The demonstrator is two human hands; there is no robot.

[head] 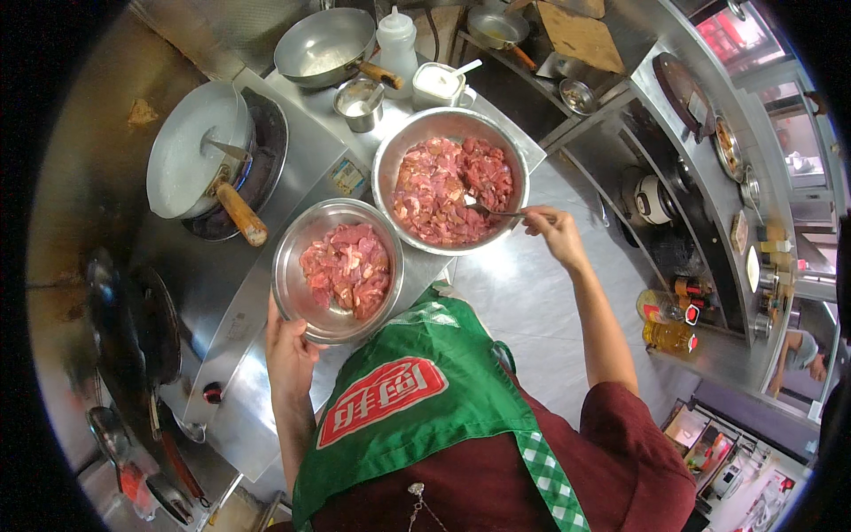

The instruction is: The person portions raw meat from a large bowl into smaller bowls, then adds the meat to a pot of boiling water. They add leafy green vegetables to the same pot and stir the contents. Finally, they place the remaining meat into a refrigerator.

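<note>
A large stainless steel bowl (452, 247) sits on the steel counter, filled with pieces of raw meat (432, 193). My right hand (550, 229) grips the handle of a metal spoon (502, 213), whose bowl end rests in that meat beside a small white patch. In my left hand (292, 346) is the rim of a smaller steel bowl (286, 272), with fingers under its side and the thumb near its edge. Sliced raw meat (349, 266) lies inside this one. Both bowls are side by side, the smaller one nearer to me.
Left of the bowls, a wok (179, 159) with a wooden handle stands on a burner with a blue flame. Behind are a second wok (312, 40), a squeeze bottle (397, 46), a small steel pot (359, 113) and a white-filled container (435, 83). Oil bottles (668, 337) stand at right.
</note>
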